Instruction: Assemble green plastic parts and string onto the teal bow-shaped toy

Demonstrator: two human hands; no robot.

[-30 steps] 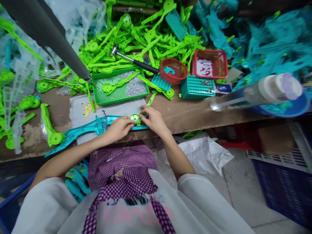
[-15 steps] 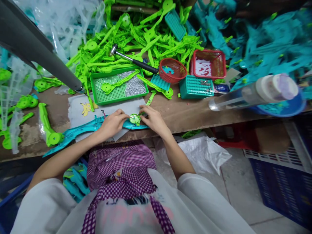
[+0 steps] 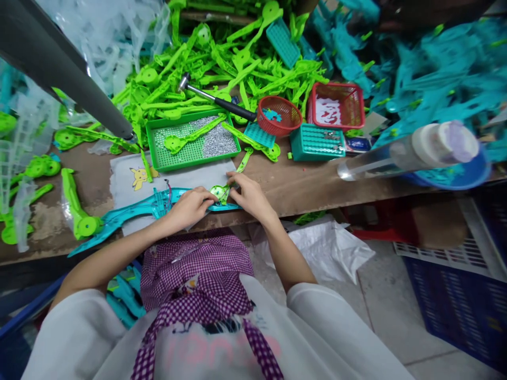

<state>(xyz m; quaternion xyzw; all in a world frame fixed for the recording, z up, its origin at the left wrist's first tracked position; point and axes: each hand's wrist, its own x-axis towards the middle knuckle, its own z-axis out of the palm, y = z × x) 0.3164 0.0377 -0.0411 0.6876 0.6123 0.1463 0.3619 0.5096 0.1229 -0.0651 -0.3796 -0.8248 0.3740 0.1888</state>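
A long teal plastic part [image 3: 130, 211] lies along the table's front edge, with a round green piece [image 3: 219, 193] on its right end. My left hand [image 3: 191, 207] is closed at the left side of that round piece, fingertips pinched. From the right, my right hand [image 3: 249, 193] bends its fingers together over the piece's other side. A thin dark strand, perhaps a wire, runs between the fingertips. What exactly each hand grips is too small to name. A small green arm-shaped part [image 3: 244, 160] lies just beyond my right hand.
Behind the hands stands a green tray [image 3: 178, 162] with small metal pieces. A hammer [image 3: 222, 102], red baskets [image 3: 291, 125] and a teal box [image 3: 318, 142] are farther back. A grey pole [image 3: 91, 100] slants in from upper left. A bottle [image 3: 400, 154] stands right.
My left hand has shifted slightly right and down across the round green piece. The strand now slants up towards my right hand, which has hardly moved.
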